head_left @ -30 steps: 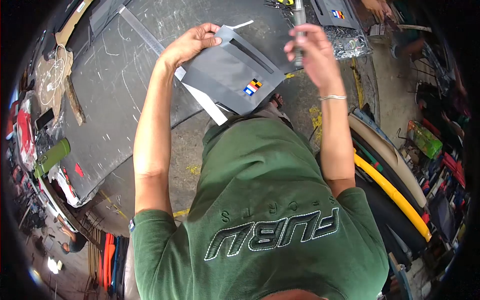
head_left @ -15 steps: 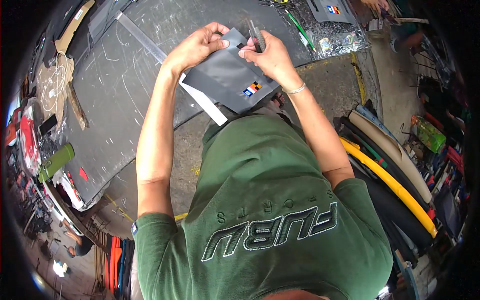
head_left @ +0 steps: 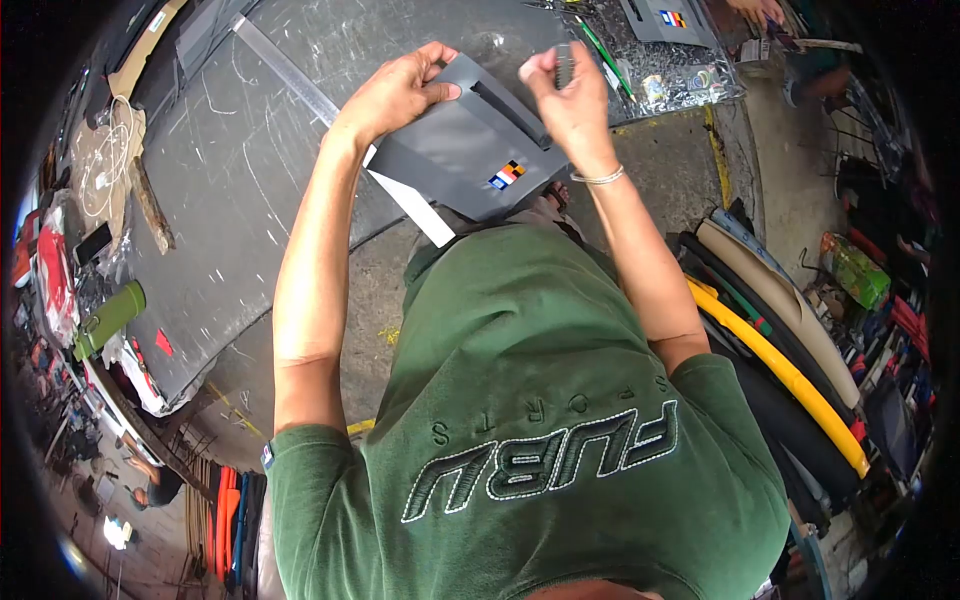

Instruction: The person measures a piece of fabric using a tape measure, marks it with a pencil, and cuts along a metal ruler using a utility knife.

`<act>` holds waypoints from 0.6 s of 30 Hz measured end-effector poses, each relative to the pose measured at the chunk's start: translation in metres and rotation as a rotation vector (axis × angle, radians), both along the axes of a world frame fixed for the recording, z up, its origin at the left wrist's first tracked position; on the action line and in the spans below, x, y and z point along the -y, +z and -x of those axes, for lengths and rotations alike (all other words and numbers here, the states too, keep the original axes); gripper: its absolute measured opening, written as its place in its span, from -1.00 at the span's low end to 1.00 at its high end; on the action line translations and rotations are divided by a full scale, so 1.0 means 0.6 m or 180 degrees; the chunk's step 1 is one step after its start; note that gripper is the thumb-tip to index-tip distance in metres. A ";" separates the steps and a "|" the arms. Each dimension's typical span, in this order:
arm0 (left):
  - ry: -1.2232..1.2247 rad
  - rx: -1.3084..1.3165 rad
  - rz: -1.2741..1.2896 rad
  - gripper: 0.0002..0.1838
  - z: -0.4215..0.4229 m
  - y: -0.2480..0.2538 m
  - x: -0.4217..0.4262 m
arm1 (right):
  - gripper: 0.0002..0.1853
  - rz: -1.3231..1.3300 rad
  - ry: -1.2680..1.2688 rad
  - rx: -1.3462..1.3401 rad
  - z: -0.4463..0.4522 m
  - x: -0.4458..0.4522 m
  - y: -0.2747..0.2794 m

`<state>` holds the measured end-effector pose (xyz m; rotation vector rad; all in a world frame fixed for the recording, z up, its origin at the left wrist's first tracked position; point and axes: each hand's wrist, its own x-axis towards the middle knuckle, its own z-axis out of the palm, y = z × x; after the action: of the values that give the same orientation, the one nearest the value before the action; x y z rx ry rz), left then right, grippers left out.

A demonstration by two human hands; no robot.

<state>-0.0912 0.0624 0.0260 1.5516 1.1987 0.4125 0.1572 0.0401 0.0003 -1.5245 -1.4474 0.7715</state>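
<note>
My left hand [head_left: 402,95] pinches the top left corner of a grey sheet-material piece [head_left: 440,150] between thumb and fingers. A long dark slot [head_left: 505,108] runs along the sheet's right side, and a small patch of coloured flags [head_left: 507,175] sits near its lower edge. From under the sheet sticks a white strip [head_left: 415,208]. My right hand [head_left: 575,95] is raised just right of the sheet, apart from it, closed around a small grey tool with a ridged grip [head_left: 564,65]; its tip is hidden or blurred.
A long metal ruler [head_left: 285,72] lies on the scratched dark worktable [head_left: 230,200]. At the back right are a green pen-like stick [head_left: 607,60], another grey flag-patched piece [head_left: 668,22] and clear plastic. Rolls of material [head_left: 780,345] stand right. Another person's hand [head_left: 757,10] shows top right.
My right hand has moved right and up, off the sheet, with the grey tool in it. The dark slot is now uncovered. My left hand keeps its hold.
</note>
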 end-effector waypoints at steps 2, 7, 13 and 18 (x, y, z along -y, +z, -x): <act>0.0021 -0.0085 0.0043 -0.57 0.002 -0.001 -0.003 | -0.74 -0.0352 -0.0159 -0.0335 -0.032 -0.013 -0.018; -0.0044 -0.1159 -0.1067 -0.45 0.013 -0.030 -0.052 | -0.71 0.0167 -0.0260 0.0261 -0.118 0.001 -0.004; 0.1195 -0.1492 -0.1920 -0.49 0.063 -0.029 0.008 | -0.67 0.0743 -0.0280 0.0607 -0.193 0.087 -0.016; 0.0994 -0.1572 0.1537 -0.23 0.103 0.054 0.251 | -0.58 0.1559 0.0033 0.0060 -0.197 0.165 -0.029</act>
<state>-0.1533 -0.0885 0.0586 1.0709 1.7809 -0.0792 0.2756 -0.0587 -0.0171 -1.8887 -1.3394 1.1830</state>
